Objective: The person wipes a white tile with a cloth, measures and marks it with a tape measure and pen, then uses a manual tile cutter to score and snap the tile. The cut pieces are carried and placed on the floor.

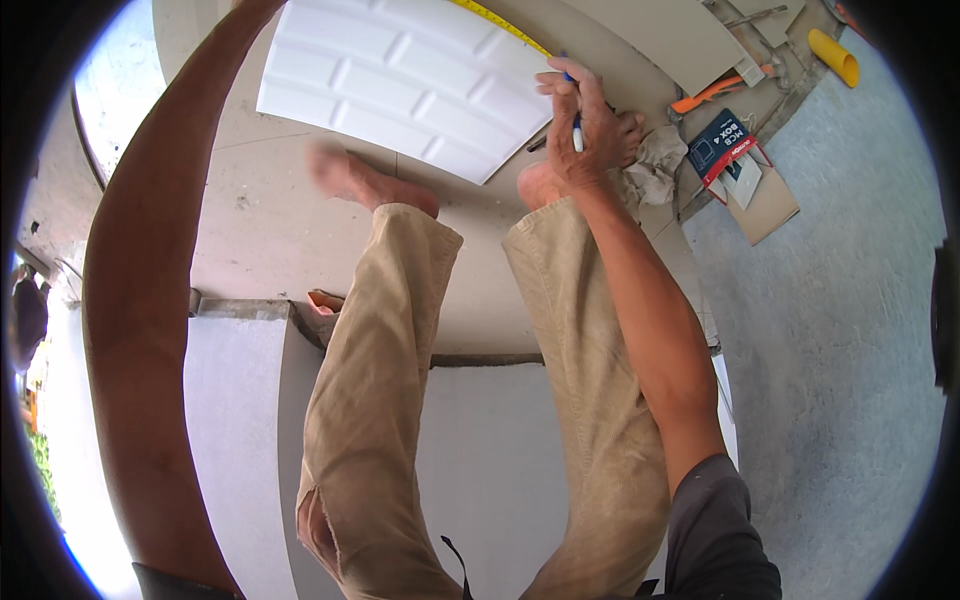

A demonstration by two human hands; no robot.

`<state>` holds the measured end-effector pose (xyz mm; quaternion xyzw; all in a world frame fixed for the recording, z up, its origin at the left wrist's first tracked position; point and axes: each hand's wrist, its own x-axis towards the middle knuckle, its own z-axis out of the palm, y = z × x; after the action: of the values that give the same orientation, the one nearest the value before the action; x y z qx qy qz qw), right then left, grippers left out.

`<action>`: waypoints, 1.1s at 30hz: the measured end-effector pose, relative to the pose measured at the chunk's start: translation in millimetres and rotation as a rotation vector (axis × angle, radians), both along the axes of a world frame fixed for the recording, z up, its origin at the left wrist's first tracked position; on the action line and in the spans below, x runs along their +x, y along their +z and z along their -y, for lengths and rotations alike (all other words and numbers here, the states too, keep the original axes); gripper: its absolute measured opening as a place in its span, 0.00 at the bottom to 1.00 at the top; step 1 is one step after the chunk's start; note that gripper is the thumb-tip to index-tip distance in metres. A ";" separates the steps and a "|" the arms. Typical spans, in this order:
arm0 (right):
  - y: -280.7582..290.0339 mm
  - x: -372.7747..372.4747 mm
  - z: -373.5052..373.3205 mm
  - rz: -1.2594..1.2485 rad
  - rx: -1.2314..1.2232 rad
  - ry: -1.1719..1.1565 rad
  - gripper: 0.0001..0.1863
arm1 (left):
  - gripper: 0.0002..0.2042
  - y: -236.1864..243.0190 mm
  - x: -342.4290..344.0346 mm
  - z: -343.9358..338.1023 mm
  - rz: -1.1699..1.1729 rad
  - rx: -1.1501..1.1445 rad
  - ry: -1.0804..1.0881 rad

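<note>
A white panel (390, 70) with a raised brick pattern lies on the beige tiled floor between and beyond my bare feet. A yellow tape measure (495, 20) runs along its upper right edge. My right hand (582, 128) grips a blue and white pen (576, 137) at the panel's right edge, where the tape ends under my fingers. My left arm (150, 300) reaches up past the top edge of the picture, so its hand is hidden.
At the upper right lie beige tile pieces (670, 30), an orange-handled hammer (710, 94), a yellow tube (832, 58), crumpled paper (655, 160) and an opened dark and red cardboard box (720, 135). A step edge (480, 362) runs below my feet, beside a grey wall (820, 330).
</note>
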<state>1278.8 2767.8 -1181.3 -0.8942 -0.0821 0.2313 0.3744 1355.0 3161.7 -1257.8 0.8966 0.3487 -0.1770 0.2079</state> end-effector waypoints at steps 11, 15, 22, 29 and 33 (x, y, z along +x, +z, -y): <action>-30.3 -16.6 61.4 0.282 -0.500 0.288 0.32 | 0.05 6.4 -15.4 17.5 0.174 -0.023 -0.044; -39.4 -20.2 60.5 0.263 -0.467 0.271 0.33 | 0.04 14.7 -22.1 18.9 0.176 0.045 -0.117; -13.0 -37.0 46.4 0.209 -0.302 0.305 0.31 | 0.03 11.4 -67.7 -16.8 0.285 0.032 -0.233; 15.0 -114.0 31.3 -0.063 -0.185 0.393 0.30 | 0.05 26.1 -160.5 -40.6 0.324 -0.040 -0.385; 16.8 -153.8 20.4 -0.195 -0.182 0.420 0.31 | 0.06 26.8 -205.0 -44.6 0.186 -0.034 -0.320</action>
<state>1125.0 2747.4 -1164.4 -0.8611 -0.2083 0.3957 0.2420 1150.0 3206.3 -1231.0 0.9494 0.1780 -0.1301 0.2235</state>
